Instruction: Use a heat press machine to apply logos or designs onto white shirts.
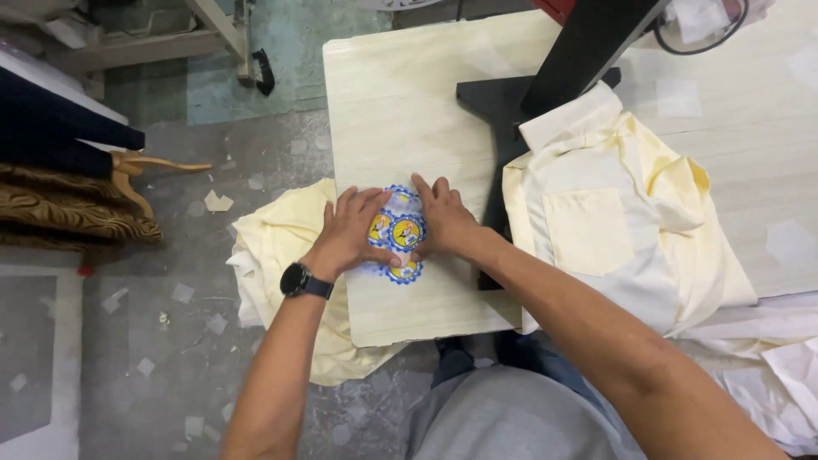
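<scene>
Both hands lie flat and open, fingers spread, grasping nothing: the left hand and the right hand press side by side on a cluster of round blue-edged badges with yellow centres, which sits between and partly under the fingertips on a pale cream table top. A black wristwatch sits on the left wrist. Just beyond the left hand, a heap of pale yellow cloth hangs off the table edge toward the grey floor, littered with paper scraps. Just beside the right forearm runs the black base of a machine, and past it lies a pale yellow shirt with a chest pocket. Far off the left hand stands a wooden hanger holding brown patterned fabric.
</scene>
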